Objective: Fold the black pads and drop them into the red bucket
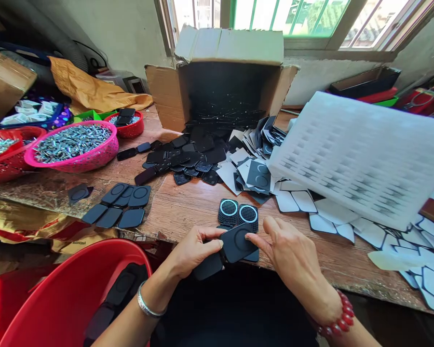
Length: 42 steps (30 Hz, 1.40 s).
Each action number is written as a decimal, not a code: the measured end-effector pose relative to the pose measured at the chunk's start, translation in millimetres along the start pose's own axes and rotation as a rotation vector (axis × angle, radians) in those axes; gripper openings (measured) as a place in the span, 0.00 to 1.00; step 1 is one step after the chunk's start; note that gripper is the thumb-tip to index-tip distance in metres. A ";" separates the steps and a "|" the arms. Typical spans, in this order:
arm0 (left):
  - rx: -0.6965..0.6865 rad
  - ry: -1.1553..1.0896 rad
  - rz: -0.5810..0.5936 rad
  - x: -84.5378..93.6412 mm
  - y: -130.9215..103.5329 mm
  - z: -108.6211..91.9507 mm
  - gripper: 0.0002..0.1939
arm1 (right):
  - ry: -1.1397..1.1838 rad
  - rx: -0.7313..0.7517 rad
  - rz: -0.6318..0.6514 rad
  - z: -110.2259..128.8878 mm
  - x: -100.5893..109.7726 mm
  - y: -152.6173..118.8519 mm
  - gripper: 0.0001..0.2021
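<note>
My left hand grips a black hinged folding charger pad by its left side, thumb on top. The pad lies unfolded and tilted, with a faint ring on its upper panel. My right hand has its fingers curled and its thumb pressed on that panel near the ring; the fingertips are partly hidden. Right behind the pad stand two open units with pale rings over black grids, partly covered by the pad. More black panels lie in a small group on the left of the table.
A carton on its side spills black hinged parts onto the table. Beside them are loose cards, a white plastic tray and white-backed sheets. Left are a pink basket of metal parts and a red tub.
</note>
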<state>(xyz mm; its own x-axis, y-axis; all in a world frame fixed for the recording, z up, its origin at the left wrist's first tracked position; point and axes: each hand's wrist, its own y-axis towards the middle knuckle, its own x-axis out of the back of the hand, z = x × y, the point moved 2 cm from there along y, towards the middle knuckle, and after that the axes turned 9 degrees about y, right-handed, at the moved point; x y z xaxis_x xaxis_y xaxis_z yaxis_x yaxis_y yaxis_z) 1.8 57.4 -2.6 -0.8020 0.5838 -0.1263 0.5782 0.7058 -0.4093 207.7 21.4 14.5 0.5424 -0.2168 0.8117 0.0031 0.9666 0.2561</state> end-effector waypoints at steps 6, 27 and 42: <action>0.027 -0.124 -0.018 -3.6 2.0 6.2 0.24 | 0.737 -0.261 0.191 7.0 -16.3 1.4 0.18; -0.057 0.653 -1.224 203.4 -59.2 -5.3 0.23 | 1.081 -0.544 0.148 -4.1 -49.4 11.8 0.27; -0.450 1.153 -0.888 105.0 -2.6 -0.6 0.08 | 0.657 -0.217 -0.096 -22.2 -51.8 11.7 0.13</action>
<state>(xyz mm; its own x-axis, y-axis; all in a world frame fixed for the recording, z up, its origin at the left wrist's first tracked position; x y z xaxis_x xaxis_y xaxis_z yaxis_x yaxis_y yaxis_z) -83.8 117.1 -14.2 -0.4761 -0.2478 0.8438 0.1536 0.9213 0.3572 198.2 46.9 -36.2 0.9269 -0.2416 0.2871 0.2074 0.9675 0.1447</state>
